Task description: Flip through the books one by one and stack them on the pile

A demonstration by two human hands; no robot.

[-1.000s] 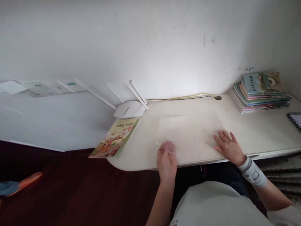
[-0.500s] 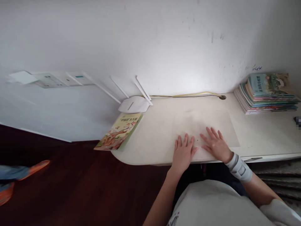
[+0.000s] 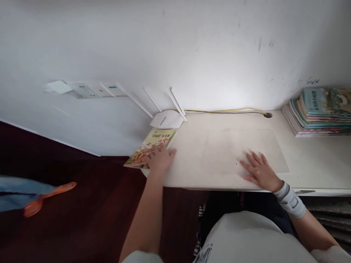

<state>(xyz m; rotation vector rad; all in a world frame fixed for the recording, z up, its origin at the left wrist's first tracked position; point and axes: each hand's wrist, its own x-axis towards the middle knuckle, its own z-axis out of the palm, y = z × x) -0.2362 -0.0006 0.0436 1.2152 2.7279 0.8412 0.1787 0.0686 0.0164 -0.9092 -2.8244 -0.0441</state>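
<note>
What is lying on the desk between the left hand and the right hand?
In the head view, only bare desk and the pale mat lie between the left hand, which is on the yellow book, and the right hand.

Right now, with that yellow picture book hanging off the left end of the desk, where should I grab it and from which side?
Probably pinch the picture book at its near-left corner, coming from the left, off the desk. That corner juts past the desk's rounded end, so fingers can slip under it. The left hand already lies flat on that end; the router crowds the far edge.
</note>
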